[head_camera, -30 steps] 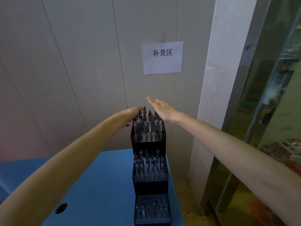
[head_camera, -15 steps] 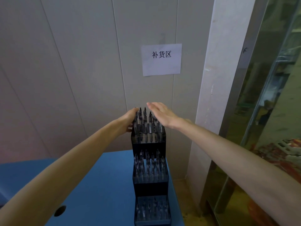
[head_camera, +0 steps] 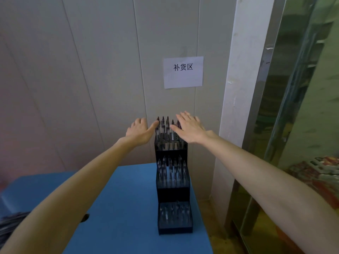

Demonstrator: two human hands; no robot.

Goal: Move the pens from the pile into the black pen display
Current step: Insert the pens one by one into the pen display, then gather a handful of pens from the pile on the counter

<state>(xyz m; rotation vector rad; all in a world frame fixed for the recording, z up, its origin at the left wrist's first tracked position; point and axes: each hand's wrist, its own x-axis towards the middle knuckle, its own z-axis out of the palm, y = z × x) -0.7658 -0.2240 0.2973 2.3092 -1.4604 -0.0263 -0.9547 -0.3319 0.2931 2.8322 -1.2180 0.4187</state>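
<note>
The black pen display (head_camera: 172,194) stands in three stepped tiers on the blue table (head_camera: 128,208), against the wall. Several pens (head_camera: 166,129) stick up from its top tier, and more fill the middle and bottom tiers. My left hand (head_camera: 138,131) is at the top tier's left side, thumb stretched toward the pens. My right hand (head_camera: 189,128) hovers flat, fingers straight, over the top tier's right side. Neither hand holds anything. At the lower left edge lies a dark blurred heap, possibly the pen pile (head_camera: 11,224).
A white paper sign (head_camera: 183,72) with printed characters hangs on the panelled wall. A white pillar (head_camera: 236,88) and a glass door (head_camera: 293,107) stand to the right. The table has a round hole (head_camera: 84,217) near my left forearm.
Both hands have spread slightly apart at the top tier; the right hand moved right, off the pen tips. The view dropped a little, so the display shows in full.
</note>
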